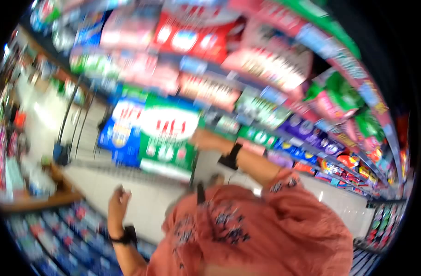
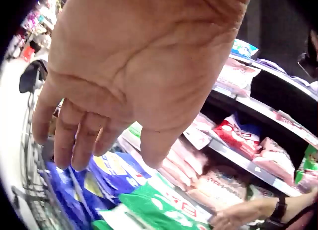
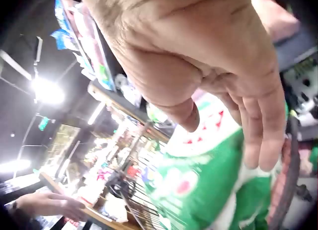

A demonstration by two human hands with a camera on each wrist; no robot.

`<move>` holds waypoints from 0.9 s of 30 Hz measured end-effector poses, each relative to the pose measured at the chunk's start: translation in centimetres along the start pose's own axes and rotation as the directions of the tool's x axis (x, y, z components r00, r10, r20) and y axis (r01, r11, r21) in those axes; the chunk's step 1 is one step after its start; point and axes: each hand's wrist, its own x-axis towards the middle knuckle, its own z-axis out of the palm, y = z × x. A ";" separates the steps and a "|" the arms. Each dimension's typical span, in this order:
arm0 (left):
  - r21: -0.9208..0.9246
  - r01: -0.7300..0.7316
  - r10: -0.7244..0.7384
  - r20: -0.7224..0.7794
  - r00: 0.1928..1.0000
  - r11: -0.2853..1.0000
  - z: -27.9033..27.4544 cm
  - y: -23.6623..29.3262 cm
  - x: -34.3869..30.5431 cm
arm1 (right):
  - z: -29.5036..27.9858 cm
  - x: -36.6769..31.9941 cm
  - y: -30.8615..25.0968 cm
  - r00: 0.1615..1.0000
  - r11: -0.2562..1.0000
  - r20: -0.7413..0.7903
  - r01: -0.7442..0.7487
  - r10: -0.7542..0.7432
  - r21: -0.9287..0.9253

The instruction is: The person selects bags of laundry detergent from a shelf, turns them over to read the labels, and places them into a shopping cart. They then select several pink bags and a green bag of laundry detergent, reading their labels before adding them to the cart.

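Fingers of right hand [image 1: 205,139] lie together at three-o'clock edge of green bag [image 1: 166,154]; blue bag [image 1: 119,142] at nine. Left hand [image 1: 119,203] at seven, fingers slightly spread.

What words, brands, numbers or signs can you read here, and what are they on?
Nothing reads clearly enough to quote.
Green bag: large red lettering on white, too blurred.
Blue bag: red lettering on white, too blurred.
Red bag on the shelf: print too blurred.
Shelf-edge labels: too small and blurred for any word or number.
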 end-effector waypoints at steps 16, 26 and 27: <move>-0.572 -0.380 0.544 0.143 0.827 0.727 3.7 25.4 9.6 | -31.3 -31.1 -33.7 0.357 0.423 -0.616 -0.488 -0.702 -0.764; -0.610 -0.396 0.605 0.177 0.776 0.687 4.7 24.9 12.0 | -35.6 -30.9 -33.3 0.447 0.772 -0.848 -0.418 -0.284 -0.479; -0.617 -0.400 0.613 0.175 0.770 0.678 4.9 24.8 11.9 | -35.8 -30.8 -33.2 0.439 0.806 -0.857 -0.383 -0.270 -0.450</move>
